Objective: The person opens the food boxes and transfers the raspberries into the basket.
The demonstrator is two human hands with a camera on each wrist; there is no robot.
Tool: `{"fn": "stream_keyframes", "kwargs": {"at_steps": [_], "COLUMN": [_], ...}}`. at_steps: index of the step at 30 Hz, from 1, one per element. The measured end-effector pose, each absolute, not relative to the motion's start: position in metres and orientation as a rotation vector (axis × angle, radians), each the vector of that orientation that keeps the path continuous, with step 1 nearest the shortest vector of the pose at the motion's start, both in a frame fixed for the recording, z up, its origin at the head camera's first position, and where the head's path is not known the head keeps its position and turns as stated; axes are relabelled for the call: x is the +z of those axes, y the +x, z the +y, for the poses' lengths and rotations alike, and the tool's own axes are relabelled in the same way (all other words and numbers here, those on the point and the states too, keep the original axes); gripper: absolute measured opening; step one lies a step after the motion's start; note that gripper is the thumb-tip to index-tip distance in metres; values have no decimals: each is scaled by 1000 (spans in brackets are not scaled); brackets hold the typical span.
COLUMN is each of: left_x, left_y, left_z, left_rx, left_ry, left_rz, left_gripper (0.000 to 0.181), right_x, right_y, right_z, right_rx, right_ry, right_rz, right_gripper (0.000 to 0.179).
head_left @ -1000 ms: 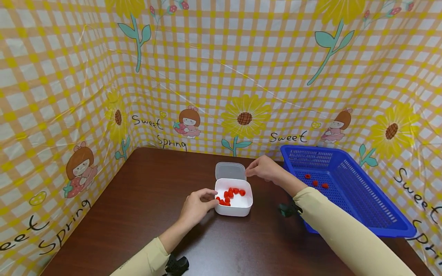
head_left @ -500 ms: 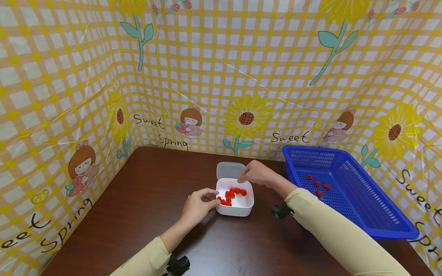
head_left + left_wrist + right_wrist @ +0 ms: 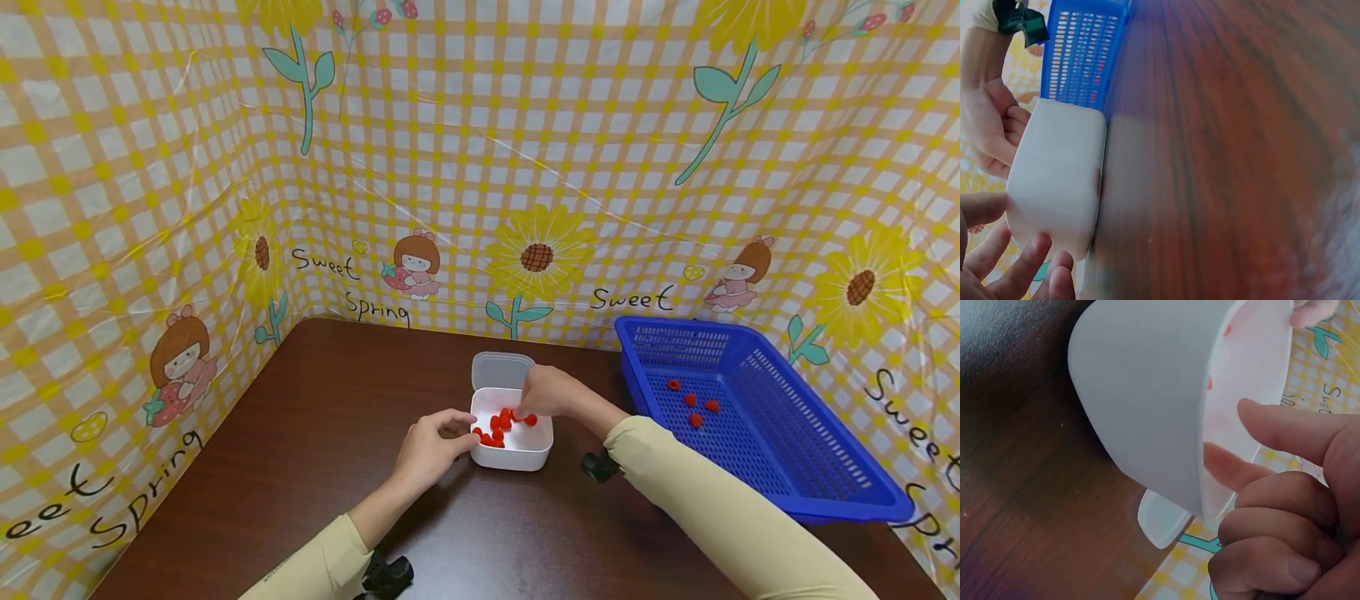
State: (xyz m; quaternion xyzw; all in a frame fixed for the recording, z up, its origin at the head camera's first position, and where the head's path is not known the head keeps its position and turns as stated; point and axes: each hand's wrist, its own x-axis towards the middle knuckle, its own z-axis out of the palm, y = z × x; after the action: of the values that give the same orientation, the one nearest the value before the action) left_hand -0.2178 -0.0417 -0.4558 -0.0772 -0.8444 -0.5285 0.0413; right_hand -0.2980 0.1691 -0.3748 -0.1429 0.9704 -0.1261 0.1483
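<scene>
A small white box stands on the table with small red raspberries inside. Its translucent lid lies folded back behind it. My left hand rests its thumb and fingertips against the box's left side; the left wrist view shows those fingers spread and apart. My right hand reaches over the back right rim into the box. In the right wrist view its thumb and index finger are apart, nothing visible between them, while the other fingers are curled. Its fingertips are hidden in the head view.
A blue plastic basket sits to the right with several more raspberries on its floor. The dark brown table is bounded behind and at the sides by a checked, flower-print cloth.
My right hand has moved left and down, from beside the lid to inside the box. One more raspberry in the basket has come into sight from behind the right arm. My left hand stays put.
</scene>
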Motion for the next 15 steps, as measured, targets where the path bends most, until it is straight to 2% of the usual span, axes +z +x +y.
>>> {"fn": "stream_keyframes", "kwargs": {"at_steps": [8, 15], "left_x": [-455, -456], "left_y": [-219, -219], "left_z": [-41, -42], "left_rx": [-1645, -1634], "left_ry": [-227, -238], "left_rz": [-2586, -2577], "left_gripper": [26, 25], "right_x": [-379, -382], "right_y": [-295, -294], "right_z": [161, 154], "right_rx": [-209, -52], "right_ry": [-309, -294], "right_rz": [2805, 2812], "right_gripper": [29, 21]}}
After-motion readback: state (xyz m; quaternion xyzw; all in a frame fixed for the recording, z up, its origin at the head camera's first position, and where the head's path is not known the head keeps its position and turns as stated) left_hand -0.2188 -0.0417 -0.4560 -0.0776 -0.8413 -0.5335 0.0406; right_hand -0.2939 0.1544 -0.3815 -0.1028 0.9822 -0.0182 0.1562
